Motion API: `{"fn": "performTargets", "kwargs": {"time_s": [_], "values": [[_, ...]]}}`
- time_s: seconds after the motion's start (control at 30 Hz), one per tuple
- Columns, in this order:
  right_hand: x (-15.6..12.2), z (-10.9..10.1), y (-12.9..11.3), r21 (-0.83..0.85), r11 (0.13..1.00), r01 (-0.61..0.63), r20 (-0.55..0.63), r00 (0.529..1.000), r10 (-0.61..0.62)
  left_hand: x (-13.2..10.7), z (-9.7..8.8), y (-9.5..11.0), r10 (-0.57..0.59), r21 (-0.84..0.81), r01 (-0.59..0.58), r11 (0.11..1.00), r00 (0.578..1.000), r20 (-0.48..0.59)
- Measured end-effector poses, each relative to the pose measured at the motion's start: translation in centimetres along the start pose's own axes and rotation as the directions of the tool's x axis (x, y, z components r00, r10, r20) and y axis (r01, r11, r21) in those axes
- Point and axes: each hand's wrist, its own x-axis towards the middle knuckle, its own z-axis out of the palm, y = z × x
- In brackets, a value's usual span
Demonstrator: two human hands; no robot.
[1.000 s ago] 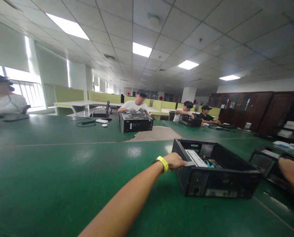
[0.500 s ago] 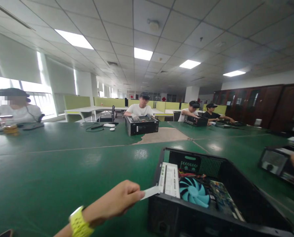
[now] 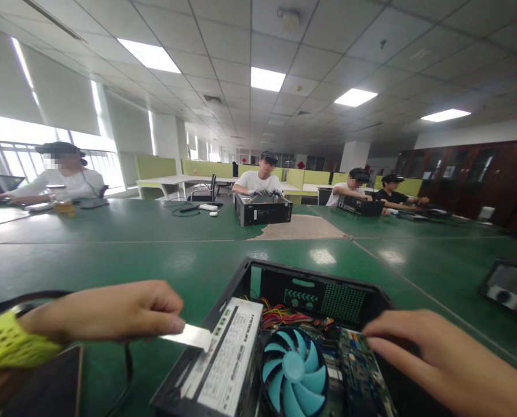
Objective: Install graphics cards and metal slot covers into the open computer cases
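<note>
An open black computer case (image 3: 315,289) lies on the green table right in front of me. Inside it show a grey power supply (image 3: 228,362), a blue cooling fan (image 3: 293,370), coloured wires and a circuit board. My left hand (image 3: 110,310), with a yellow wristband, pinches a thin metal tab (image 3: 189,336) that sticks out of the case's left edge. My right hand (image 3: 432,359) reaches in over the right side of the case with its fingers stretched out flat, above the circuit board, holding nothing.
A dark phone-like slab (image 3: 41,382) and a black cable lie at the lower left. A black side panel (image 3: 510,286) rests at the right. Across the green table (image 3: 110,249), several other people work at similar cases (image 3: 262,209). Wooden cabinets line the right wall.
The case has come much closer and now fills the lower view. My left hand still holds the metal tab at its edge. My right hand has moved in from the far right, over the case.
</note>
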Motion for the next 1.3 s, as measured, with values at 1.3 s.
{"fn": "performTargets", "kwargs": {"time_s": [1.3], "values": [[16.1, 13.2, -6.3, -0.116, 0.973, -0.198, 0.305, 0.925, 0.225, -0.3, 8.3, 9.1, 0.380, 0.314, -0.293, 0.903, 0.201, -0.903]]}}
